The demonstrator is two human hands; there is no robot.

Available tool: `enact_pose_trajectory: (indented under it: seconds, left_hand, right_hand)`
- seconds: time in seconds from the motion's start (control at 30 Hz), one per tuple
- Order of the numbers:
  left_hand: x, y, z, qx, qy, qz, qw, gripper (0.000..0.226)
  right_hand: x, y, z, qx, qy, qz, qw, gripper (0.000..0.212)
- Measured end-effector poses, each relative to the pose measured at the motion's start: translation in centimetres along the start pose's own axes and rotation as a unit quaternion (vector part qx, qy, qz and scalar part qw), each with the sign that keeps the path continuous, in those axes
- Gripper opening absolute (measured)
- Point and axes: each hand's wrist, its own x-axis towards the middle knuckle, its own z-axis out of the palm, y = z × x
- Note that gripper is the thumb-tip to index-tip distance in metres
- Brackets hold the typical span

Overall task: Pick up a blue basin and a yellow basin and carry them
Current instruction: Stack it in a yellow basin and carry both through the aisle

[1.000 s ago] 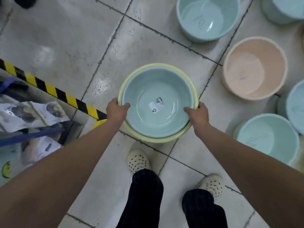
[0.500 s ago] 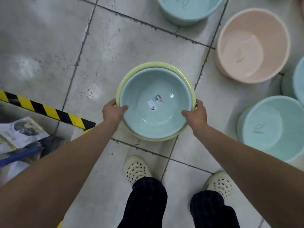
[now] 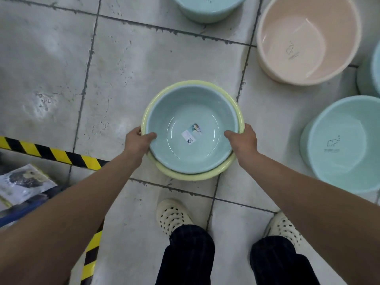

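Observation:
A pale blue basin (image 3: 205,112) sits nested inside a yellow basin (image 3: 193,176), whose rim shows all around it. A small label lies on the blue basin's bottom. Both basins hang above the tiled floor in front of my feet. My left hand (image 3: 137,140) grips the stacked rims on the left side, thumb inside the blue basin. My right hand (image 3: 243,138) grips the rims on the right side the same way.
On the floor to the right stand a pink tub (image 3: 308,38) and a blue tub (image 3: 341,145); another blue tub (image 3: 207,7) is at the top. Yellow-black hazard tape (image 3: 53,154) edges a step at left, with packaged goods (image 3: 22,182) below it.
The view has shifted: the tubs and floor tiles slid down and left in frame, while the stacked basins stay held in both hands, now slightly farther from the tape.

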Motion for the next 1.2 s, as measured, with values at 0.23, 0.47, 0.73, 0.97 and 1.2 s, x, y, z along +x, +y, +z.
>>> enact_pose_trajectory:
  seconds: [0.23,0.47,0.73,0.97,1.2]
  left_hand:
    - [-6.3,6.9,1.3,0.032,-0.025,0.036,0.999,0.017]
    - [-17.4,17.0,5.9,0.054,-0.068,0.113,0.99,0.021]
    - [-34.0,24.3,15.9,0.083,-0.108,0.14,0.981,0.048]
    - [-45.9,25.5,26.3,0.148,-0.178,0.166,0.959,0.047]
    - [-55.3,24.5,35.8,0.207,-0.211,0.172,0.94,0.04]
  right_hand:
    - [-3.2,-4.3,-8.3,0.05,0.009,-0.014,0.999,0.042]
    - [-8.4,-7.9,-22.2,0.1,0.044,-0.022,0.994,0.038]
    - [-15.3,-6.3,-41.4,0.184,0.126,0.017,0.975,0.042]
    - [-19.3,1.5,-55.2,0.255,0.176,0.052,0.949,0.05]
    - [-21.5,9.7,-65.7,0.29,0.199,0.095,0.931,0.046]
